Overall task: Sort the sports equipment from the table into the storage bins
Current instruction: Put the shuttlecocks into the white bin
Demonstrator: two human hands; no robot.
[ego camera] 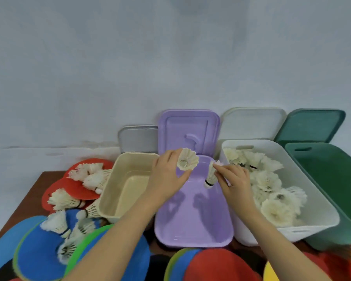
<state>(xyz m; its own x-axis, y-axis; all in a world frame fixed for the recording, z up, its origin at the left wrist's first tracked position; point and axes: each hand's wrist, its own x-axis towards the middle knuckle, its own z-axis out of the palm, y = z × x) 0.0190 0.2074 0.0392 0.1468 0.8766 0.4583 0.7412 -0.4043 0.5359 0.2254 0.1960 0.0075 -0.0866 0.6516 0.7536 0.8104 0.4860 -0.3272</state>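
My left hand (pixel 168 175) holds a white feather shuttlecock (pixel 187 162) with its open skirt facing me, above the far end of the purple bin (pixel 193 230). My right hand (pixel 234 179) pinches a second shuttlecock (pixel 211 175) by its feathers, cork down, over the same bin near its right wall. Several shuttlecocks lie in the white bin (pixel 312 226) on the right. More loose shuttlecocks (pixel 63 199) lie on flat red and blue discs (pixel 39 252) at the left.
A beige bin (pixel 130 159) stands left of the purple one and a green bin (pixel 336 199) at the far right. Lids lean against the wall behind the bins. More coloured discs (pixel 215 264) lie at the front edge of the brown table.
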